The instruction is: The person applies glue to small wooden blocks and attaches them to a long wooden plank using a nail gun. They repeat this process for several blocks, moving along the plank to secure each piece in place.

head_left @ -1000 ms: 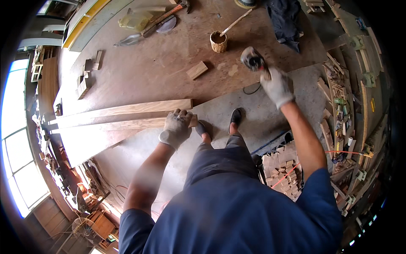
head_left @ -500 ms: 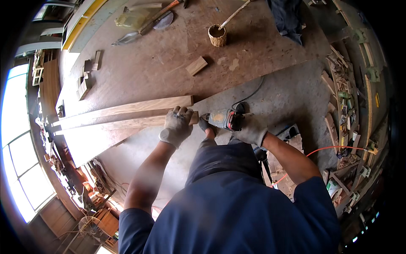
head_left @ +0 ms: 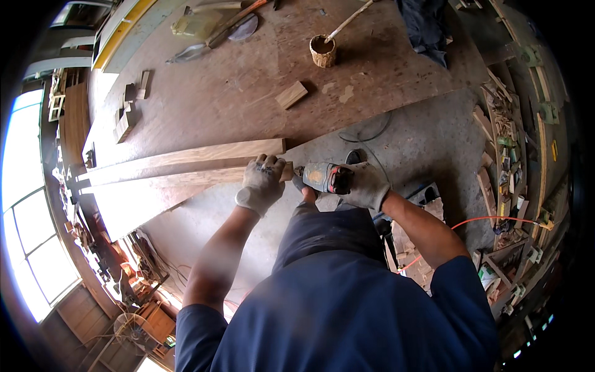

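My left hand, in a pale work glove, is wrapped over the near end of a long wooden bar. Its fingers are closed on the wood, and the bar's end pokes out just past them. My right hand, gloved too, grips a corded power drill with a worn grey body. The drill lies level, its front aimed left at the bar's end; whether the tip touches the wood I cannot tell. Behind the held bar, a second long bar lies along the tabletop.
A large brown worktable spans the far side. On it are a small wood block, a round pot with a stick, a hammer and dark cloth. Wood offcuts crowd the right; an orange hose crosses there.
The drill has turned slightly and sits straighter toward the bar's end. Its cord has shifted on the floor. My left hand keeps its hold on the bar.
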Demonstrator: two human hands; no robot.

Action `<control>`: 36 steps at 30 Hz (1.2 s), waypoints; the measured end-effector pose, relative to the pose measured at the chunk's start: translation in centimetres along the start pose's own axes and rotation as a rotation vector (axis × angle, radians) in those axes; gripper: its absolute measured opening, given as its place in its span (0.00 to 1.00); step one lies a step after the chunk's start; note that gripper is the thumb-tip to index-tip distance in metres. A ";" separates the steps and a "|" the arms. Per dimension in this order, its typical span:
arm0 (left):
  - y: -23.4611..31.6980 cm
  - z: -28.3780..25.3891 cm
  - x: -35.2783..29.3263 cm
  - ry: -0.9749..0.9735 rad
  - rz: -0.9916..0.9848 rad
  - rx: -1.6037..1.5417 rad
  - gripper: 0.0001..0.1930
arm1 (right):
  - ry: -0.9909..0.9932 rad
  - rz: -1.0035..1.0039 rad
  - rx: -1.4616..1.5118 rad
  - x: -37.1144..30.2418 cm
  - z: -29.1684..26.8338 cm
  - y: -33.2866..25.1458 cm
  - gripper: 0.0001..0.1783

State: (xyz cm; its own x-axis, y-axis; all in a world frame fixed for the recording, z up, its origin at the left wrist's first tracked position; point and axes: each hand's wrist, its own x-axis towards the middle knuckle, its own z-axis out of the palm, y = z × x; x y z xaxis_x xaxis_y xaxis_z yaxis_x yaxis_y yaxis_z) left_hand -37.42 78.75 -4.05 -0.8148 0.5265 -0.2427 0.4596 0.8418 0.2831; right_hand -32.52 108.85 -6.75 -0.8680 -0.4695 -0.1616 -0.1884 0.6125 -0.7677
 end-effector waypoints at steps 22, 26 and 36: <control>-0.2 -0.1 0.1 -0.087 -0.004 0.048 0.23 | -0.024 -0.015 -0.044 0.5 -0.6 -0.6 0.21; 0.1 -0.2 0.2 -0.050 -0.008 0.027 0.22 | -0.030 -0.006 -0.032 0.5 -1.0 -0.9 0.22; 0.2 -0.3 -0.1 -0.001 -0.002 -0.003 0.21 | 0.054 -0.082 -0.082 -0.7 -2.0 -1.4 0.15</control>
State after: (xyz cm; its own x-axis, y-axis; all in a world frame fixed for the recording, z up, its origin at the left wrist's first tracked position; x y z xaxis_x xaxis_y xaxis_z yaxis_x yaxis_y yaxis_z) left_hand -37.33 78.78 -3.71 -0.8155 0.5246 -0.2443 0.4566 0.8427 0.2854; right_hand -32.56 109.65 -4.31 -0.8710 -0.4869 -0.0653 -0.2949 0.6245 -0.7233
